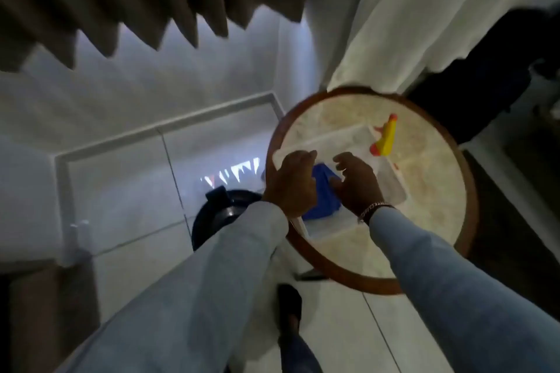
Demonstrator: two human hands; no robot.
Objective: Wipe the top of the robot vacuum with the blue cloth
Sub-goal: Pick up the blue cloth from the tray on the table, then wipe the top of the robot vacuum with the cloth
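Observation:
The blue cloth (323, 195) lies bunched in a clear plastic bin (391, 188) on a round table (430, 191). My left hand (291, 183) curls over the cloth's left side and grips it. On the cloth's right side is my right hand (357, 183), with a bracelet on the wrist, fingers apart and thumb touching the cloth. The black robot vacuum (218, 215) sits on the tiled floor to the left of the table, partly hidden by my left sleeve. The picture is blurred.
A yellow spray bottle (386, 138) with a red tip stands at the bin's far right corner. Brown curtains (121, 0) hang at the upper left and white curtains (424, 15) behind the table. My foot (289, 309) is on the floor below the table's rim.

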